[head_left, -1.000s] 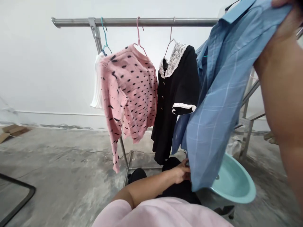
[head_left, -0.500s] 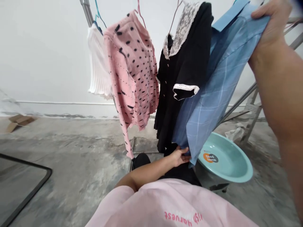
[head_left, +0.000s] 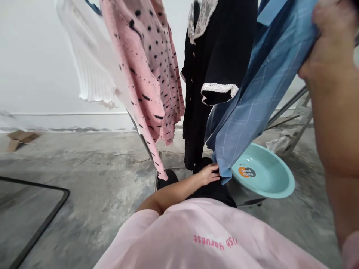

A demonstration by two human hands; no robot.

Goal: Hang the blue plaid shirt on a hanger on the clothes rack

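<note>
A blue checked shirt (head_left: 252,112) hangs at the right, stretched slantwise between my two hands. My right hand (head_left: 333,41), somewhat blurred, is closed on the shirt's upper right edge. Down at the hem, my left hand (head_left: 208,175) grips the lower edge of the cloth, its fingertips partly hidden by the fabric. Directly left of the shirt is a black top (head_left: 224,45) with a lace collar and white-trimmed sleeve, overlapping it. Farther left hangs a pink cardigan (head_left: 148,89) with black spots, then a white pleated garment (head_left: 89,63).
A turquoise basin (head_left: 269,179) with a round label stands on the concrete floor below the shirt. Metal rack legs (head_left: 298,123) rise behind it at right. A black metal frame (head_left: 39,226) lies at lower left, and cardboard (head_left: 21,138) sits by the wall.
My view has tilted lower and the garments appear higher and nearer. Both hands keep hold of the blue shirt, whose lower part now hangs more gathered.
</note>
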